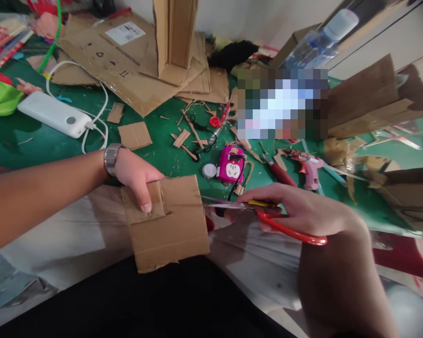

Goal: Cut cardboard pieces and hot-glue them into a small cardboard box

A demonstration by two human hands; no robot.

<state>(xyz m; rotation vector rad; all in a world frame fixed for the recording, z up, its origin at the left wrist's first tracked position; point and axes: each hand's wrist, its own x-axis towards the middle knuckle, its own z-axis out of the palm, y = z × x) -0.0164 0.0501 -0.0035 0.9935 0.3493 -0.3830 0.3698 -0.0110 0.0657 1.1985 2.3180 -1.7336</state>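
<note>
My left hand [137,176] grips a square piece of cardboard [183,230] above my lap, thumb on top and the other fingers hidden beneath. A smaller cardboard piece [157,199] lies over its upper left part, under the thumb. In my right hand [296,206] is a pair of scissors with red handles [292,230]. Their blades reach the cardboard's right edge, where a slit or crease runs leftward across the sheet. How far apart the blades stand is hard to make out. Just beyond the blades sits a pink power adapter [231,164] on the green table.
A white power bank [52,115] with a cable lies at the left. Flattened cardboard [127,61] covers the back. A pink glue gun [310,171] and red-handled pliers [280,171] rest at right. A plastic bottle [313,49] stands behind a blurred-out patch. Cardboard scraps litter the table [155,155].
</note>
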